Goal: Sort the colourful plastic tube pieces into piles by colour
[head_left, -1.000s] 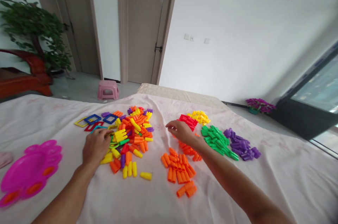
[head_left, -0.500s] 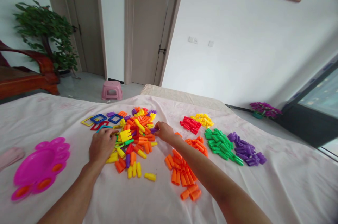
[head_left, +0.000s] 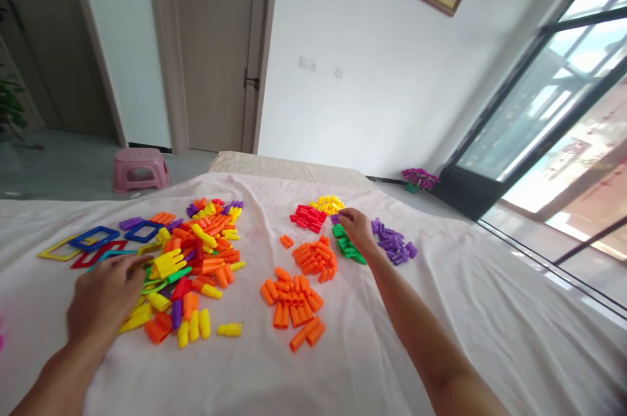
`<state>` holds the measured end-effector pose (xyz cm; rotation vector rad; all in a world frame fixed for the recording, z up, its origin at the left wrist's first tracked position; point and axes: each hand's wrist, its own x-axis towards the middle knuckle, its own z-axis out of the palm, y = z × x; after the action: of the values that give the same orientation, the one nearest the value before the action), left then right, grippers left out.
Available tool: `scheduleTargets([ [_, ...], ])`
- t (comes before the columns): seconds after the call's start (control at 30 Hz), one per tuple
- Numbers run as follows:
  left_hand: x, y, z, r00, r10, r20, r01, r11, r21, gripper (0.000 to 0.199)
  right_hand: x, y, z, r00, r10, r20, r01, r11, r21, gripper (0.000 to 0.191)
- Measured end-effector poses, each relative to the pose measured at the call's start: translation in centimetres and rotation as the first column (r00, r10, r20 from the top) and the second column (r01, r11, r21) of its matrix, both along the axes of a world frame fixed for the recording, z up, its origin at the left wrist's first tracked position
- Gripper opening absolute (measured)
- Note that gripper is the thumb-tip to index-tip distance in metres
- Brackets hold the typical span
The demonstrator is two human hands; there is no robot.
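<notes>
My right hand [head_left: 358,231] pinches a purple plastic peg [head_left: 336,219] above the heap of green pegs [head_left: 347,247]. Just right of that hand lies a heap of purple pegs [head_left: 392,241]. My left hand [head_left: 102,298] is at the left edge of a mixed-colour pile of pegs [head_left: 211,264], its fingers bent and close together. A joined yellow piece [head_left: 168,264] lies right by its fingertips; what those fingers hold, if anything, is hidden.
Red pegs [head_left: 308,218], yellow pegs [head_left: 329,204] and orange pegs [head_left: 313,258] lie in separate heaps on the white cloth [head_left: 235,377]. Flat coloured frames [head_left: 98,238] sit left of the mixed pile. A pink stool [head_left: 141,168] stands on the floor beyond.
My right hand has carried a purple peg from the mixed pile rightward to the green and purple heaps. My left hand stays by the mixed pile. The view has turned right.
</notes>
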<state>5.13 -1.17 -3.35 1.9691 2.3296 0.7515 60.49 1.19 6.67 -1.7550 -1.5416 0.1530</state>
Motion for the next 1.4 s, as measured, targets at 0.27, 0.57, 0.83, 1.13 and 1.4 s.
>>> scheduleTargets([
  [0.27, 0.7, -0.7, 0.8, 0.998, 0.024, 0.054, -0.026, 0.999, 0.029, 0.052, 16.0, -4.9, -1.7, 0.878, -0.409, 0.247, 0.452, 0.879, -0.15, 0.031],
  [0.57, 3.4, -2.9, 2.4, 0.972, -0.123, 0.202, 0.101, 0.988, 0.118, 0.061, 10.7, -3.4, 0.1, 0.936, -0.29, 0.199, 0.311, 0.947, -0.081, 0.04],
  [0.83, 6.9, -8.3, 0.4, 0.956, -0.291, -0.021, 0.287, 0.952, -0.106, 0.114, -13.5, -5.4, 0.3, 0.875, 0.479, 0.065, -0.463, 0.869, -0.177, 0.027],
  [1.13, 11.3, -6.8, 1.7, 0.992, -0.127, -0.021, 0.126, 0.991, -0.05, 0.098, -26.2, -5.2, -0.9, 0.788, 0.541, 0.293, -0.382, 0.803, -0.457, 0.037],
  [1.4, 6.7, -3.4, 3.8, 0.986, -0.151, 0.071, 0.127, 0.955, 0.268, 0.046, -24.7, -4.9, -1.2, 0.811, 0.553, 0.192, -0.466, 0.808, -0.36, 0.033],
])
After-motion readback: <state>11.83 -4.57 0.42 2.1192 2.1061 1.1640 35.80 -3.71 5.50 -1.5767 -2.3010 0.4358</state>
